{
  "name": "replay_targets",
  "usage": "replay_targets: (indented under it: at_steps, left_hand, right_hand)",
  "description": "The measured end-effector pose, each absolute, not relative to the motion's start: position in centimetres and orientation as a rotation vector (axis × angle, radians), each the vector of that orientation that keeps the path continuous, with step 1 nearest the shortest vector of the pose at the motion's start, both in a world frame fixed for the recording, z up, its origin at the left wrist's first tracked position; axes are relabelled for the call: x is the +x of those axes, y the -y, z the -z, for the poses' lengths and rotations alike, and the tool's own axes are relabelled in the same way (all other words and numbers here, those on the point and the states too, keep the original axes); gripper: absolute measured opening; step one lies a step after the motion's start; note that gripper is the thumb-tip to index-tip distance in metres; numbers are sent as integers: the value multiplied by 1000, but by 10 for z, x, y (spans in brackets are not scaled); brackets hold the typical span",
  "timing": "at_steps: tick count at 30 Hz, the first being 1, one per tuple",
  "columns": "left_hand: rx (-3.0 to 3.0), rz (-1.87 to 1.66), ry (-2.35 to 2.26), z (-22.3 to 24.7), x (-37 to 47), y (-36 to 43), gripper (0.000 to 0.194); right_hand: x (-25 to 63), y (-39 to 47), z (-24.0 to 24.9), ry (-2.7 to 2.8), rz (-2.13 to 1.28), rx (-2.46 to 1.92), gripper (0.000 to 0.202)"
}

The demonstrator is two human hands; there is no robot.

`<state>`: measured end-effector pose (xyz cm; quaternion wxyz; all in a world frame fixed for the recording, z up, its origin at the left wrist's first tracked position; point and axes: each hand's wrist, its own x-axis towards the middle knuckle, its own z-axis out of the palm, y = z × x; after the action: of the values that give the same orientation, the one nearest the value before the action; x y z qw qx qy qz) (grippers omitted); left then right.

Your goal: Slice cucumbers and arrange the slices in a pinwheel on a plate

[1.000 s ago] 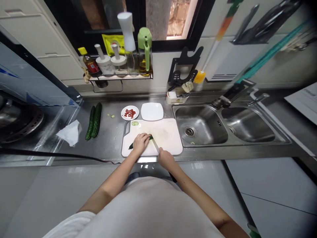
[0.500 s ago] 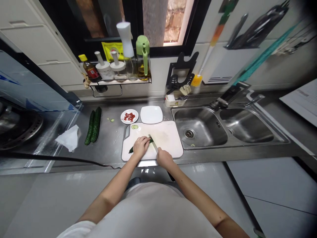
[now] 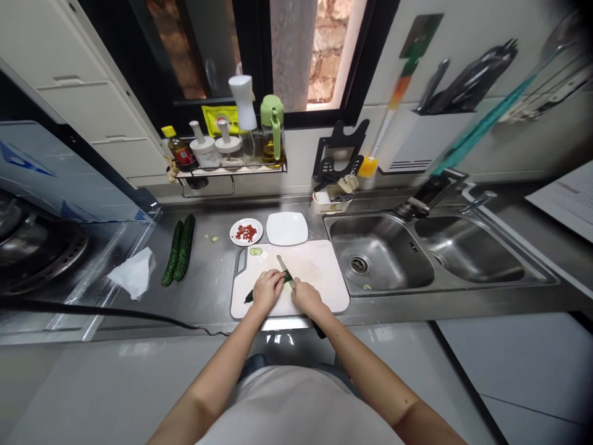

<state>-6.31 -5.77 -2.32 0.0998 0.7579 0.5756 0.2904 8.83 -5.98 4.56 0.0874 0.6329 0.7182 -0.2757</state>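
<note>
My left hand (image 3: 269,290) is closed over a dark green cucumber (image 3: 249,296), which lies slantwise on a white cutting board (image 3: 324,272). One end shows left of the hand and a short piece shows to its right. My right hand (image 3: 306,298) grips a kitchen knife (image 3: 282,263) whose blade points away from me. The blade is across the cucumber, close to my left fingertips; how deep it sits, I cannot tell. A few pale cucumber slices (image 3: 256,251) rest at the board's upper left corner.
Behind the board stand a plate of chopped red pieces (image 3: 246,232) and a white square plate (image 3: 287,228). Two whole cucumbers (image 3: 178,250) and a crumpled white paper (image 3: 133,274) lie left. A double sink (image 3: 380,250) is at right; a bottle rack (image 3: 231,170) hangs above.
The view has tilted up, so the counter sits lower in the frame. The knife has slid slightly forward across the cucumber. My left hand keeps its hold.
</note>
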Motion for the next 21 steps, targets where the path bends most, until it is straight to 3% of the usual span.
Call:
replay_targets:
  at_steps: [21]
  left_hand:
    - [1883,-972,-1706,9,-70,48,26]
  right_hand:
    - [117,64,-46,-2253,802,1923,24]
